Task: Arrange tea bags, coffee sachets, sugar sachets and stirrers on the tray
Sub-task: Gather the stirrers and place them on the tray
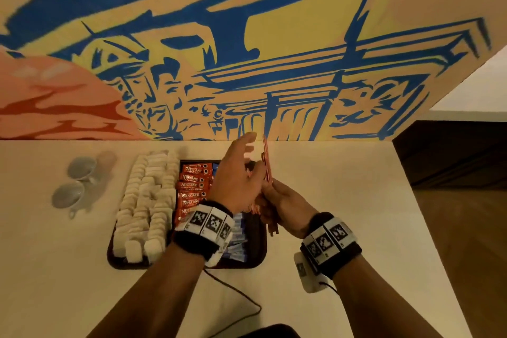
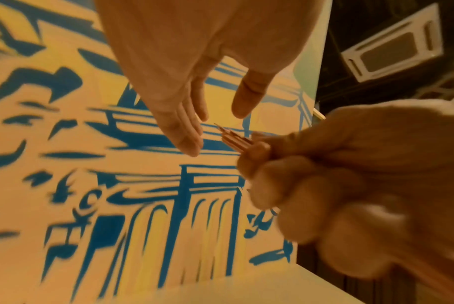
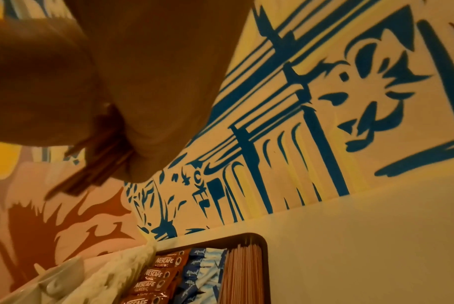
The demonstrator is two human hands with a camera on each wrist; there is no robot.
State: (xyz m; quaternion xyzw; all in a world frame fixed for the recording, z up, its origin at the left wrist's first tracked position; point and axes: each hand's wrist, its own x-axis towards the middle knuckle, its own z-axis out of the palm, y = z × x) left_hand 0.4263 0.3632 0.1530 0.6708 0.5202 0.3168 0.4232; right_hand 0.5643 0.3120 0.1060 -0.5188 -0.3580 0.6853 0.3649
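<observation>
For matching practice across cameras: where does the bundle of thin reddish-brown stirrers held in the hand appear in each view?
Head: bundle of thin reddish-brown stirrers, centre, upright above the tray.
Left wrist: right of centre, tips poking from the fist.
Right wrist: left, below the palm.
Shared landmark: blue-and-yellow mural.

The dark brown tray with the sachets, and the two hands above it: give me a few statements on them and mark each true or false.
1. The right hand grips a bundle of thin reddish-brown stirrers. True.
2. The left hand pinches a red Nescafe coffee sachet. False: its fingers are straight and it holds nothing.
3. The red Nescafe coffee sachets lie in a row on the dark brown tray, between the white tea bags and the blue sugar sachets. True.
4. The two white cups stand on the tray. False: they stand on the pale tabletop, to the left of the tray.
5. No stirrers lie on the tray yet. False: the right wrist view shows a row along its right side.
</observation>
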